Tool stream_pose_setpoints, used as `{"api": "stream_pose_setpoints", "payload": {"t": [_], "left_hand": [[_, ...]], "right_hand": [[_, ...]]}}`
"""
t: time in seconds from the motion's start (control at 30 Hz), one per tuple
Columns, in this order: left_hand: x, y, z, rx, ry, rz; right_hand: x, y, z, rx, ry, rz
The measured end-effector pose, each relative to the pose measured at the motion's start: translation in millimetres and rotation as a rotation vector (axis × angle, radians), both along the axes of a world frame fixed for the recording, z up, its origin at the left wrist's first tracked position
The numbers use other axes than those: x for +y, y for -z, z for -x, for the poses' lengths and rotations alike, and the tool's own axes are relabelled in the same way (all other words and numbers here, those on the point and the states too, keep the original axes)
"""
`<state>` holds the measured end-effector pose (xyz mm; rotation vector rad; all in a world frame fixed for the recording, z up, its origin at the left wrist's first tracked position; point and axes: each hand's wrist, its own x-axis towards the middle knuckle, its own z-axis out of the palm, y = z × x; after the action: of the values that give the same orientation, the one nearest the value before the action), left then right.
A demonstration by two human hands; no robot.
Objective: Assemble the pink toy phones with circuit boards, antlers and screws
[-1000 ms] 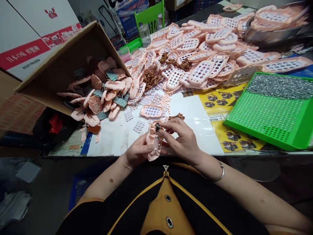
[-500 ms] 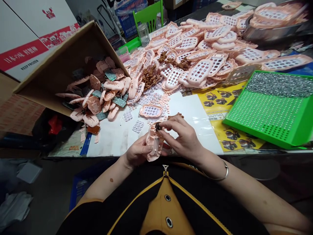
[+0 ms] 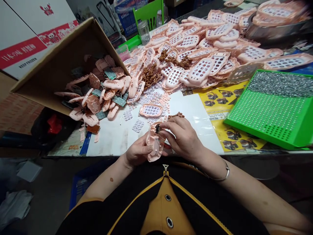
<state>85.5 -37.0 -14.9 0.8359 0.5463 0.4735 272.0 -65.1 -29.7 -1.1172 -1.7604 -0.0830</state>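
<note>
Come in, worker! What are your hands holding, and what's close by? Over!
Left hand holding pink shell. Right hand pinching small black part at shell's far end. Pink panel with holes just beyond.

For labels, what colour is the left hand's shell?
The shell is pale pink, clearest in the head view.

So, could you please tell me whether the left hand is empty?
No, the left hand grips a pink plastic shell, while the right hand touches a small dark part at the shell's far end.
</note>
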Motion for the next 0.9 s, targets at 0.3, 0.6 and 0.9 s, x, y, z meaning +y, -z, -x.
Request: {"api": "stream_pose_setpoints", "payload": {"t": [0.3,0.6,0.9], "left_hand": [[3,5.7,6,0.040,0.018,-0.026],[-1,-10.2,-7,0.079,-0.040,0.044],[2,-5.0,-19,0.240,-0.342,0.047]], "right_hand": [[-6,-7.7,2,0.053,-0.049,0.077],[-7,3.9,4,-0.031,0.027,0.036],[3,14.0,-4,0.177,-0.216,0.242]]}}
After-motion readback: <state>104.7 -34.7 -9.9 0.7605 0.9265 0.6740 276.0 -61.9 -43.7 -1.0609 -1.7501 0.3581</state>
